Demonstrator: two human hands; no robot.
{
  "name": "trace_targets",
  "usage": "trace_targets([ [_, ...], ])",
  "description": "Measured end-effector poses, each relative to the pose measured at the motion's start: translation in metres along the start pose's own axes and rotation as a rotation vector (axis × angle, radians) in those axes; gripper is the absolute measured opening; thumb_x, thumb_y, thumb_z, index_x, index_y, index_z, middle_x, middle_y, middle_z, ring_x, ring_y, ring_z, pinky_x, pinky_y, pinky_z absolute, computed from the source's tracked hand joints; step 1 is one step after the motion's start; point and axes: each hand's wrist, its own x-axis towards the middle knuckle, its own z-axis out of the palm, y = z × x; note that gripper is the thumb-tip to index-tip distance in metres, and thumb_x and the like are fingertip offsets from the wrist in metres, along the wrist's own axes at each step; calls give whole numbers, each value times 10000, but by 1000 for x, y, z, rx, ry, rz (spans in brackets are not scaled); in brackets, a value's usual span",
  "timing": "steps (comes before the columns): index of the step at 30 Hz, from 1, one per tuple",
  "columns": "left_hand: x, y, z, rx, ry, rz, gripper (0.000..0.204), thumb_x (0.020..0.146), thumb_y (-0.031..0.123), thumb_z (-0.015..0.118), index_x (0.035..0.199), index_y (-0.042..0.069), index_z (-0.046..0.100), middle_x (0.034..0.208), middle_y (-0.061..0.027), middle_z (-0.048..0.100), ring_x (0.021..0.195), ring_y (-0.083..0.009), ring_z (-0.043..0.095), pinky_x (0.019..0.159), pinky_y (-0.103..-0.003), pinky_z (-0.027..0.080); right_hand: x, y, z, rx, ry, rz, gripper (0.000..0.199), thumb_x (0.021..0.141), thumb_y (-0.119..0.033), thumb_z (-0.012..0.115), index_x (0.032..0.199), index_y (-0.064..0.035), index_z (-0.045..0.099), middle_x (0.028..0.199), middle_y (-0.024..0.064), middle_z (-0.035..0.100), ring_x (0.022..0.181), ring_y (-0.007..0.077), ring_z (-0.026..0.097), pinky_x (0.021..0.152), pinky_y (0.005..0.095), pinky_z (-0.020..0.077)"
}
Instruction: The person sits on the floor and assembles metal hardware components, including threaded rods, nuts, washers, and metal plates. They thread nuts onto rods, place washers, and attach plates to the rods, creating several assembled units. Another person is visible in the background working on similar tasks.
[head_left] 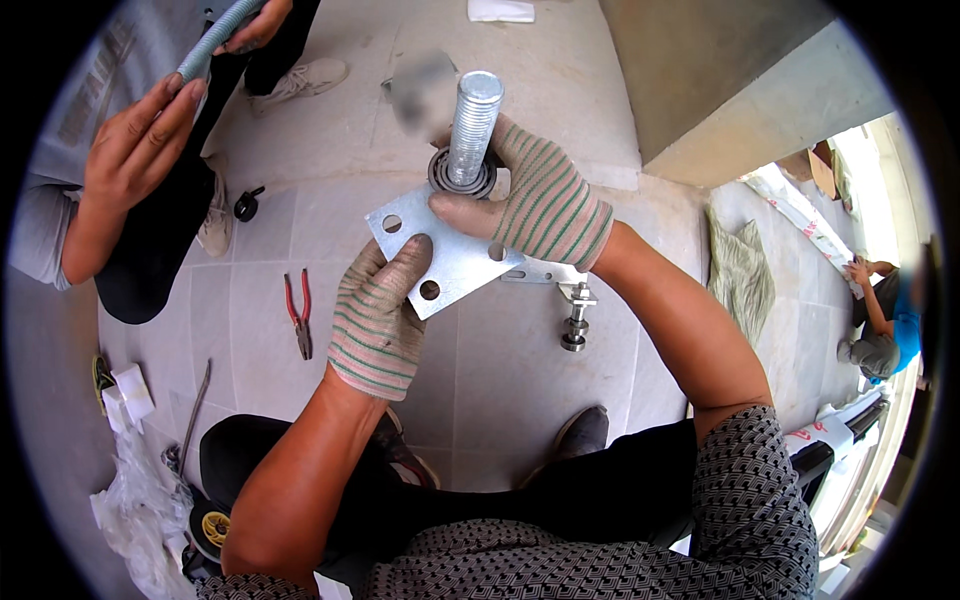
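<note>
Between my gloved hands is a flat silver metal plate [452, 262] with several round holes. A thick threaded rod [474, 125] stands up at its far end, with a dark ring that looks like a bearing [463, 173] around its base. My left hand [383, 318] grips the plate's near left edge, thumb on top. My right hand [537, 192] is closed around the far right side by the ring, its thumb along the plate and its fingers partly hidden behind the rod. Both gloves are striped fabric that leaves the fingers dirty-grey.
Red-handled pliers [299, 314] and a bolt with rollers on a bracket [574, 318] lie on the tiled floor. A co-worker's hand [135, 150] holds a grey flexible tube [214, 42] at the upper left. A black tape measure [247, 204], plastic wrap [140, 510] and green cloth [741, 270] lie around.
</note>
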Motion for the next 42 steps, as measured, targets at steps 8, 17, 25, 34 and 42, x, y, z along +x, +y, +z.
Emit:
trace_targets([
  [8,0,2,3,-46,28,1,445,1010,186,671,1398,13,539,1266,-101,667,1173,-219,672,1009,-369,570,-2,10,4,86,-76,37,829,804,-451,839,1403,41,544,1258,244,675,1180,344,667,1054,389,513],
  [17,13,-6,-12,11,40,11,503,978,236,724,1406,45,539,1296,-81,662,1194,-216,674,1044,-402,575,12,26,-15,84,83,-173,880,847,-593,769,1472,-15,547,1344,216,639,1273,311,625,1123,405,479],
  [25,27,-30,-23,86,48,-102,481,1020,225,672,1435,45,509,1299,-81,668,1201,-221,673,1025,-414,582,9,17,-18,-277,43,-42,405,936,-438,754,988,-38,728,749,62,699,712,145,659,703,323,547],
  [34,40,-49,-32,727,120,-343,505,1078,235,562,1480,-49,450,1243,-174,682,1067,-278,714,896,-412,594,-1,65,-16,-423,-113,155,455,974,-477,652,972,-28,726,755,132,710,686,273,673,690,376,544],
  [42,7,-69,-16,1727,-620,-296,470,1066,327,516,1359,-33,589,1264,-249,686,1138,-374,679,1002,-410,529,-8,123,26,-359,-340,272,451,1000,-483,581,1079,-66,734,878,155,749,821,332,736,760,436,574],
])
